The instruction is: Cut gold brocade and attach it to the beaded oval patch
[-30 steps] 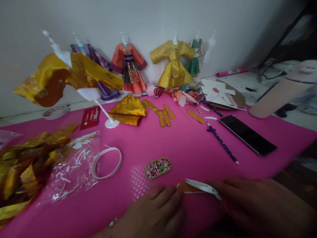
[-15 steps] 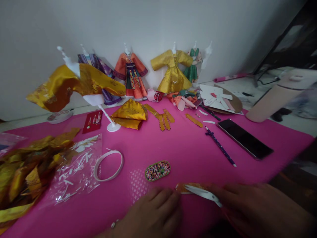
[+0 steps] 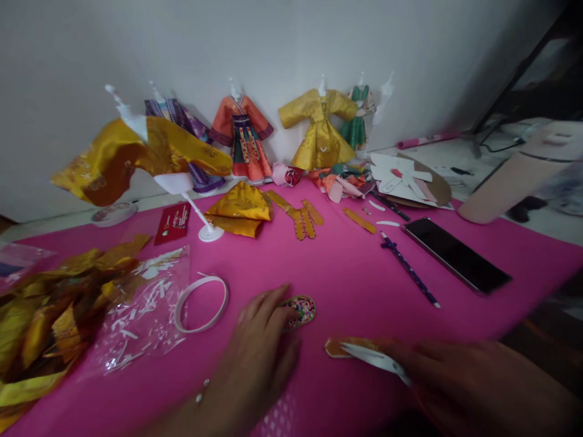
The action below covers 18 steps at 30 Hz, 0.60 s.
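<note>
presently, my left hand (image 3: 255,340) is loosely spread over the oval bead dish (image 3: 305,309) at lower centre; my right hand (image 3: 460,373), lower right, grips silver-bladed scissors (image 3: 374,357) overlapping a golden fabric strip (image 3: 336,348).

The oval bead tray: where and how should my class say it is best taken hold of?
The oval bead tray is probably best pinched lightly by its rim at the rounded right end, coming from the right. That end is free, while the fingers of the left hand cover the other. It lies flat and holds many small beads, so keeping it level seems wise.
</note>
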Tool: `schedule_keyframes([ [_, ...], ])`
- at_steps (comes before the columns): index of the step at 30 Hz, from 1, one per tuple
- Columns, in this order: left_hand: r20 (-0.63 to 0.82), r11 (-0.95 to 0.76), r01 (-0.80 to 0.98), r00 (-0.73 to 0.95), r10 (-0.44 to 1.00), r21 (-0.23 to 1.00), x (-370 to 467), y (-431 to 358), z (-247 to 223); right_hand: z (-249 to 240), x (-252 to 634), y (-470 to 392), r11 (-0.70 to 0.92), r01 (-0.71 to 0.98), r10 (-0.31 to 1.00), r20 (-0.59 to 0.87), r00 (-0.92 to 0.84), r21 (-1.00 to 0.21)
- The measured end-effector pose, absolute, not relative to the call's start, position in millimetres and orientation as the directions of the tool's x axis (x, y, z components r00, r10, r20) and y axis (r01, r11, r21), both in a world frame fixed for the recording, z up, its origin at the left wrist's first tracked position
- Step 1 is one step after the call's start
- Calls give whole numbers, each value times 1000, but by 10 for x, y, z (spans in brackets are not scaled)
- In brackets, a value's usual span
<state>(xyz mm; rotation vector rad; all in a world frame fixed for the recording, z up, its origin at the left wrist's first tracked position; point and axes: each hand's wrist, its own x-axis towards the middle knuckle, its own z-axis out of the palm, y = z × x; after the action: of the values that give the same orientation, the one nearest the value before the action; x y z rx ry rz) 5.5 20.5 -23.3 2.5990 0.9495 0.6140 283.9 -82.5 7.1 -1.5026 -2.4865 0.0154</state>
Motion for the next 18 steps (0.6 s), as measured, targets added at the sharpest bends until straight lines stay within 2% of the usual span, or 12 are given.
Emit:
schedule_keyframes([
  [5, 275, -722, 526, 688, 672, 449, 41, 220, -245, 57, 2846, -829, 482, 864, 868, 213, -449, -142],
  [10, 280, -710, 495, 683, 674, 501, 65, 254, -242, 39, 2856, -845, 451, 876, 890, 156, -428, -168],
  [18, 279, -683, 473, 668, 690, 556, 64, 280, -278, 30, 2862, -854, 482, 854, 875, 151, -459, -195],
])
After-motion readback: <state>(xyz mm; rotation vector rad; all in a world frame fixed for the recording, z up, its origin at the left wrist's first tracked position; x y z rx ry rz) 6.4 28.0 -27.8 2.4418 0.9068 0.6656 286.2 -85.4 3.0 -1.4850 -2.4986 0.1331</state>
